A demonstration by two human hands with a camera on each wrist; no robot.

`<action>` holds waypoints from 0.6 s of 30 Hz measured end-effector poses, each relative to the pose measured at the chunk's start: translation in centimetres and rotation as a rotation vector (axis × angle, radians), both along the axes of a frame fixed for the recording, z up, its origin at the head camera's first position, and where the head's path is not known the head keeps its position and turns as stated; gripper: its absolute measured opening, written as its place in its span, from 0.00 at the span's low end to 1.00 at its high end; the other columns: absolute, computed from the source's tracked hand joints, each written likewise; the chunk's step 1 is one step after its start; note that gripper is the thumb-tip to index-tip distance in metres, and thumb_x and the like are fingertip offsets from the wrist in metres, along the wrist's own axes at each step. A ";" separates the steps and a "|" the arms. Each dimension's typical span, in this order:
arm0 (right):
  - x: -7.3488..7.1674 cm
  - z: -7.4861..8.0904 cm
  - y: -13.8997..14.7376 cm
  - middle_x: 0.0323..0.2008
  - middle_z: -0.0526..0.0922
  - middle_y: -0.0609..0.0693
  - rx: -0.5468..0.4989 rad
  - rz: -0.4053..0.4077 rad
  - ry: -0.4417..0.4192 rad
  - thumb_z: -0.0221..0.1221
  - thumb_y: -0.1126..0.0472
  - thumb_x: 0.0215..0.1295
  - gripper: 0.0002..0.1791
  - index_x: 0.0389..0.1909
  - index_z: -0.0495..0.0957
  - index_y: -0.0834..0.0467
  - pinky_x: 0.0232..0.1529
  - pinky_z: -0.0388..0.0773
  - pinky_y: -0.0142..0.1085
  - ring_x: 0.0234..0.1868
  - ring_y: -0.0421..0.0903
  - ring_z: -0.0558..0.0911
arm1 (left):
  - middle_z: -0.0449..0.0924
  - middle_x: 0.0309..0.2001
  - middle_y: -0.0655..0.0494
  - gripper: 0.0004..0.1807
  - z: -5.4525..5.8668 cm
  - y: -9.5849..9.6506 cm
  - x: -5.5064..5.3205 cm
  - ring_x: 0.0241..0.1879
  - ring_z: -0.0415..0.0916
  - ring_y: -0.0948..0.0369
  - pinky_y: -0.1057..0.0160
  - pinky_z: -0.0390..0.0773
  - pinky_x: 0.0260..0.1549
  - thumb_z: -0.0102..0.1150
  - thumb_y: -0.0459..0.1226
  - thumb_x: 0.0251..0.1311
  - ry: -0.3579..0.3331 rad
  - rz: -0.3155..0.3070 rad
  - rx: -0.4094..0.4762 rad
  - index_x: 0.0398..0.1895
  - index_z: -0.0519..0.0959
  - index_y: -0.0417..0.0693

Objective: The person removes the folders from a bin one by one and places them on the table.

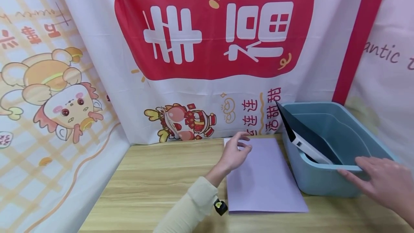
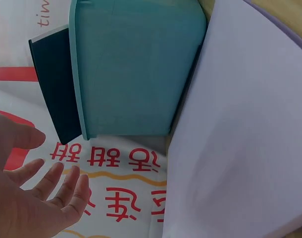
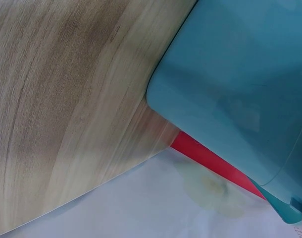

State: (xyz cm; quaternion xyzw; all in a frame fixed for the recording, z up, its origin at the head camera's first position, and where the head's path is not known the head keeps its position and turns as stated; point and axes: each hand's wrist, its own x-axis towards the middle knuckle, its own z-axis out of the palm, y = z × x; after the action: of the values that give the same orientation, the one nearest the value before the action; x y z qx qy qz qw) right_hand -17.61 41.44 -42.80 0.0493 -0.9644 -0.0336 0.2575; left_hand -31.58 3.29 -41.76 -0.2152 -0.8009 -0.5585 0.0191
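Note:
My left hand (image 1: pixel 234 154) hovers over the upper part of a lavender folder (image 1: pixel 263 186) lying on the table. Its fingers are loosely bent and hold nothing, as the left wrist view of the hand (image 2: pixel 37 193) also shows. To the right stands a blue plastic bin (image 1: pixel 323 181). A dark ring binder (image 1: pixel 308 136) with a white spine leans inside it, one corner sticking up past the rim. My right hand (image 1: pixel 383 179) grips the bin's near right rim, thumb outside and fingers over the edge. Only a sliver of that hand enters the right wrist view.
The wood-grain table (image 1: pixel 168 179) extends left of the folder. A printed white cloth (image 1: pixel 213 96) with a red panel hangs behind the table, and another patterned cloth (image 1: pixel 51 118) hangs on the left. The bin stands close to the cloth at the right.

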 end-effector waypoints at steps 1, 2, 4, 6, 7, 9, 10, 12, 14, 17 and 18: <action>0.0 0.0 0.0 0.15 0.61 0.44 -0.001 -0.001 -0.002 0.61 0.29 0.61 0.31 0.20 0.64 0.50 0.20 0.66 0.35 0.17 0.42 0.62 | 0.81 0.55 0.55 0.23 0.0 0.1 0.1 0.47 0.80 0.62 0.65 0.84 0.41 0.64 0.34 0.66 -0.002 -0.002 0.002 0.64 0.75 0.55; 0.0 0.1 0.0 0.15 0.61 0.44 -0.001 0.001 0.000 0.61 0.30 0.61 0.31 0.20 0.64 0.50 0.20 0.66 0.35 0.17 0.42 0.62 | 0.81 0.55 0.55 0.23 0.0 0.2 0.1 0.47 0.80 0.62 0.65 0.84 0.41 0.64 0.34 0.66 -0.006 -0.004 0.004 0.64 0.75 0.55; 0.0 0.0 0.0 0.15 0.61 0.43 -0.002 0.010 0.013 0.62 0.30 0.60 0.30 0.20 0.63 0.49 0.20 0.65 0.35 0.17 0.42 0.62 | 0.81 0.55 0.55 0.23 -0.1 0.4 0.2 0.48 0.80 0.62 0.65 0.83 0.42 0.64 0.35 0.66 -0.013 -0.009 0.011 0.63 0.76 0.56; 0.0 0.0 0.0 0.15 0.60 0.43 -0.001 0.009 0.013 0.62 0.30 0.61 0.30 0.20 0.63 0.49 0.20 0.65 0.35 0.17 0.42 0.62 | 0.81 0.56 0.53 0.22 -0.1 0.6 0.3 0.48 0.80 0.62 0.64 0.84 0.42 0.64 0.35 0.66 -0.028 -0.019 0.027 0.63 0.76 0.56; 0.0 -0.1 0.0 0.15 0.60 0.43 -0.001 0.009 0.011 0.62 0.30 0.61 0.31 0.20 0.62 0.49 0.20 0.64 0.35 0.17 0.42 0.62 | 0.81 0.56 0.52 0.22 -0.2 0.7 0.3 0.48 0.80 0.62 0.63 0.84 0.43 0.64 0.35 0.66 -0.040 -0.024 0.037 0.63 0.76 0.56; 0.0 -0.1 0.0 0.15 0.60 0.44 0.000 0.006 0.006 0.62 0.30 0.61 0.31 0.20 0.62 0.49 0.20 0.64 0.35 0.17 0.42 0.62 | 0.81 0.55 0.53 0.22 -0.3 0.9 0.4 0.47 0.80 0.62 0.63 0.84 0.43 0.65 0.35 0.66 -0.064 -0.030 0.059 0.62 0.76 0.56; 0.0 -0.1 0.0 0.15 0.60 0.44 0.001 0.003 0.001 0.61 0.30 0.61 0.31 0.20 0.62 0.49 0.20 0.64 0.35 0.17 0.42 0.63 | 0.82 0.54 0.54 0.22 -0.4 0.9 0.4 0.48 0.80 0.61 0.62 0.84 0.44 0.65 0.35 0.65 -0.075 -0.033 0.070 0.62 0.76 0.55; 0.0 -0.1 0.0 0.15 0.61 0.44 0.002 -0.002 -0.004 0.61 0.30 0.61 0.31 0.20 0.62 0.50 0.20 0.64 0.36 0.17 0.42 0.63 | 0.82 0.53 0.54 0.22 -0.4 1.1 0.4 0.48 0.80 0.60 0.61 0.84 0.45 0.66 0.35 0.65 -0.098 -0.037 0.091 0.62 0.76 0.55; 0.0 0.0 0.0 0.15 0.61 0.44 0.005 -0.007 -0.006 0.61 0.30 0.61 0.31 0.20 0.63 0.50 0.21 0.65 0.36 0.17 0.42 0.63 | 0.82 0.52 0.55 0.22 -0.5 1.3 0.5 0.48 0.80 0.59 0.61 0.84 0.44 0.66 0.36 0.65 -0.116 -0.043 0.111 0.61 0.76 0.54; 0.0 0.0 0.0 0.16 0.61 0.44 0.013 -0.017 -0.006 0.61 0.29 0.61 0.31 0.20 0.63 0.50 0.21 0.65 0.37 0.17 0.43 0.63 | 0.82 0.52 0.53 0.22 -0.4 1.8 0.6 0.47 0.81 0.59 0.60 0.84 0.43 0.67 0.36 0.65 -0.139 -0.062 0.143 0.61 0.76 0.52; 0.0 0.0 0.0 0.16 0.61 0.44 0.015 -0.018 -0.002 0.61 0.29 0.61 0.31 0.20 0.63 0.50 0.21 0.66 0.37 0.17 0.43 0.63 | 0.82 0.52 0.53 0.22 -0.4 2.0 0.7 0.47 0.81 0.59 0.61 0.84 0.43 0.67 0.36 0.65 -0.141 -0.071 0.151 0.61 0.76 0.51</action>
State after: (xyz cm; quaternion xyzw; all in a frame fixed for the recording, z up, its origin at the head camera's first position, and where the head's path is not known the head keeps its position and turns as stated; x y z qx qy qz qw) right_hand -17.63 41.47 -42.85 0.0428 -0.9648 -0.0431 0.2557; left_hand -30.91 5.27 -42.15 -0.2015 -0.7476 -0.6315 -0.0408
